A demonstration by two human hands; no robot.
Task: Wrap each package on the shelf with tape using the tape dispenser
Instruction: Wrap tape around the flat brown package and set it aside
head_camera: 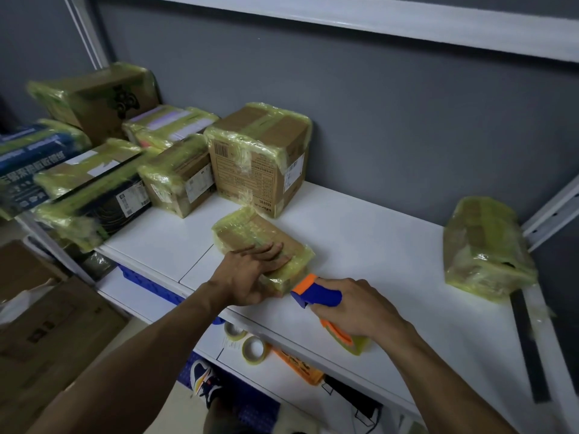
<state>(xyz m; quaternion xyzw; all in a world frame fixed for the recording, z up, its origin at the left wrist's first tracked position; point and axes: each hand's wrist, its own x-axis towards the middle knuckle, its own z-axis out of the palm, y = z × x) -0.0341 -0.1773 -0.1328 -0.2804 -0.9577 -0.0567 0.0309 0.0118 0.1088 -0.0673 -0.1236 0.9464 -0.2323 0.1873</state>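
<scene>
Nearest: right hand (354, 305), fingers wrapped round the handle of the tape dispenser (316, 296); the yellowish roll sits behind the grip, toward the person.
Hold-down: left hand (247, 277), just left of the grip, presses straight fingers flat on the package (241, 233).
Package: on the white shelf (376, 233), ahead and left of the grip; its near end appears to touch the dispenser's orange nose.
Axis: long side runs from that nose away and leftward, so the next pass likely follows it.
Nearer hand: both reach it; the left is on it.
Writing: barcode labels on the tall box (257, 158) beyond; blue box (31, 158) carries Chinese characters, too blurred to read.
</scene>
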